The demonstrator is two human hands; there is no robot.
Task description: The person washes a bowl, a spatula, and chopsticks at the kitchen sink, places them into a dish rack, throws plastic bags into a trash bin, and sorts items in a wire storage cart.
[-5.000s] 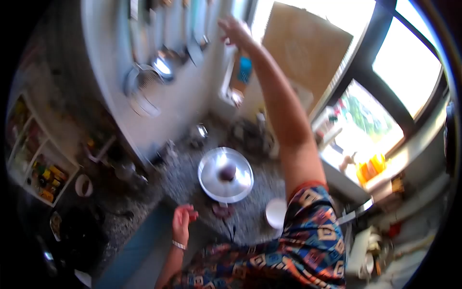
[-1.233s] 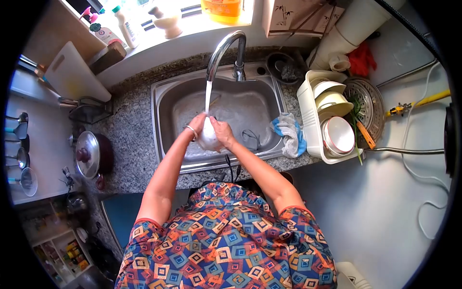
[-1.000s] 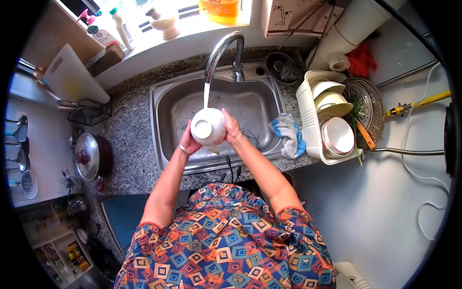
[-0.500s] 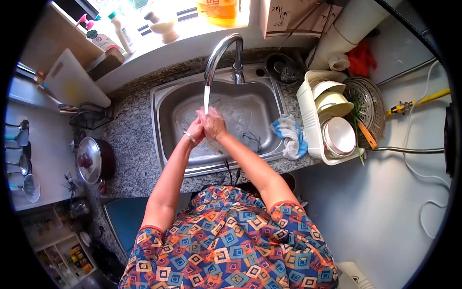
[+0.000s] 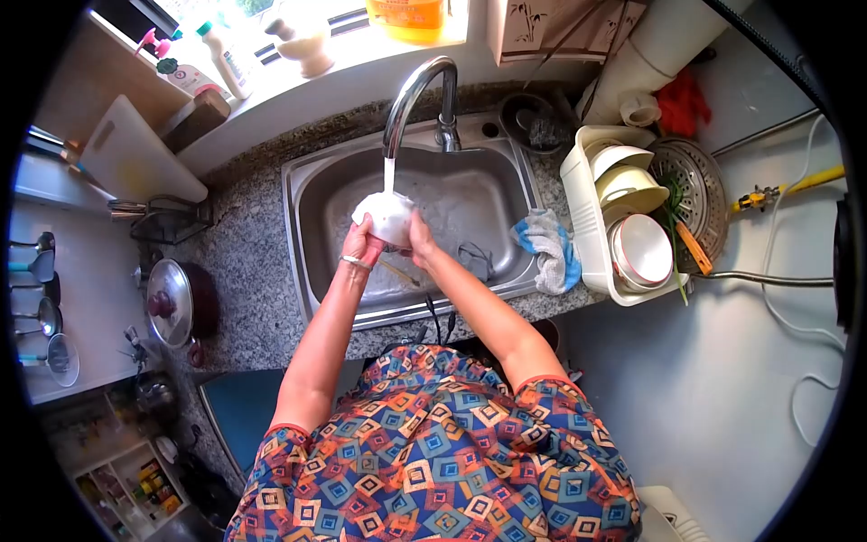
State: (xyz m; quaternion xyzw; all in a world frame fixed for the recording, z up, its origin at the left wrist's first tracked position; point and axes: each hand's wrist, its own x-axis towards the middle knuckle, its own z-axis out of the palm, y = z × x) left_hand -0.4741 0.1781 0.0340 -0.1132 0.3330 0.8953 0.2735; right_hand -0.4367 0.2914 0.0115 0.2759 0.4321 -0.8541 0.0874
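Note:
Under the running tap (image 5: 421, 99), my left hand (image 5: 361, 242) and my right hand (image 5: 419, 238) grip a white, rounded thing that looks like a wet cloth (image 5: 386, 217). Its outline is uneven, with a small corner sticking out at the left. Water falls onto its top. Fingers curl around it from both sides, and some are hidden beneath it. A light bracelet sits on my left wrist. Both hands are above the steel sink (image 5: 312, 217), where a thin, tan strip-like thing and a drain fitting (image 5: 474, 260) lie.
A blue and white rag (image 5: 547, 251) hangs over the sink's right rim. Beside it stands a dish rack (image 5: 587, 226) with bowls (image 5: 643, 249). At the left are a lidded pot (image 5: 170, 303) and a cutting board (image 5: 135, 149). Bottles (image 5: 224, 61) line the windowsill.
The hands were pressed together under the stream with no white cloth visible. They have moved apart, and the white cloth now shows spread between them. The view has shifted slightly.

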